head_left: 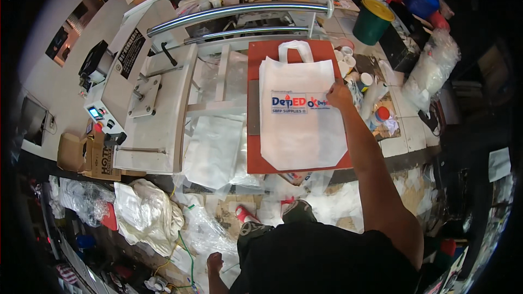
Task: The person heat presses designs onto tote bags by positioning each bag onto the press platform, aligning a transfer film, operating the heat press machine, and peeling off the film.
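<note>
On the red press pad point(261, 158) a printed white tote bag point(299, 120) already lies flat; right hand point(339, 96) pins its edge, grasping nothing, left hand point(214, 263) hangs loosely closed, empty.

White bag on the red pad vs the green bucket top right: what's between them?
Head view: small white cups clustered on the tiled floor between the white bag and the green bucket. Right hand touches the bag's edge.
</note>
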Demonstrator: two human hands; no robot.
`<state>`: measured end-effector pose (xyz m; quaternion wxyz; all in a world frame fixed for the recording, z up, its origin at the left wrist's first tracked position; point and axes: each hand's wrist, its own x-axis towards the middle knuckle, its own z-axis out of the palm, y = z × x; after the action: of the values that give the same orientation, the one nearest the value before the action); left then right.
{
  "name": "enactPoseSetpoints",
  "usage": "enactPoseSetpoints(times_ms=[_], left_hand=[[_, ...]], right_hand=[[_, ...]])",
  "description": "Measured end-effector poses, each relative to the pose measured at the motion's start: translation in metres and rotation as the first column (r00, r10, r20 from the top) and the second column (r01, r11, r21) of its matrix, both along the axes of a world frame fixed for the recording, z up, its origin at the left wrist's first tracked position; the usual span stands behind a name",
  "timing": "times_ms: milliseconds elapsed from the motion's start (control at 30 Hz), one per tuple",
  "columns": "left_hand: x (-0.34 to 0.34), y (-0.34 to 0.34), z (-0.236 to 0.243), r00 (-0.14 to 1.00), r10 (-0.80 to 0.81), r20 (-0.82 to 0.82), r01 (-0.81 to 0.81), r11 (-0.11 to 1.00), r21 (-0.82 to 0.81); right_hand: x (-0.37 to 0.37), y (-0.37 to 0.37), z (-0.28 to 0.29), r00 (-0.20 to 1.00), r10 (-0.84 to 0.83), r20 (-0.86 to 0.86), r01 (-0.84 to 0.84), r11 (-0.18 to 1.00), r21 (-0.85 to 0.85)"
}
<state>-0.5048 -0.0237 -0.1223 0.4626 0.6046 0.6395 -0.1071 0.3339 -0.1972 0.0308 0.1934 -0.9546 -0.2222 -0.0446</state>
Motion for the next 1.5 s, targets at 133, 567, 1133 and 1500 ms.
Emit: enactPoseSetpoints(times_ms=[133, 567, 1133, 1500], left_hand=[[-0.012, 0.032, -0.011, 0.998, -0.055, -0.016, 0.054, 0.998, -0.011], [-0.061, 0.136, -0.058, 0.859, -0.499, 0.115, 0.463, 0.852, 0.244], [-0.302, 0.01, -0.021, 0.935, 0.15, -0.323, -0.274, 0.882, -0.383], [-0.035, 0.168, -0.047, 0.659, 0.716, 0.231, -0.341, 0.558, -0.757]], right_hand=[[-0.075, 0.024, 0.025, 0.991, 0.06, 0.118, -0.045, 0.991, -0.125], [-0.456, 0.104, -0.136, 0.282, 0.212, -0.936, -0.633, 0.774, -0.015], [-0.435, 0.373, -0.371, 0.739, -0.544, -0.397, 0.52, 0.836, -0.178], [-0.446, 0.191, -0.185, -0.079, 0.53, -0.844, 0.707, 0.627, 0.328]])
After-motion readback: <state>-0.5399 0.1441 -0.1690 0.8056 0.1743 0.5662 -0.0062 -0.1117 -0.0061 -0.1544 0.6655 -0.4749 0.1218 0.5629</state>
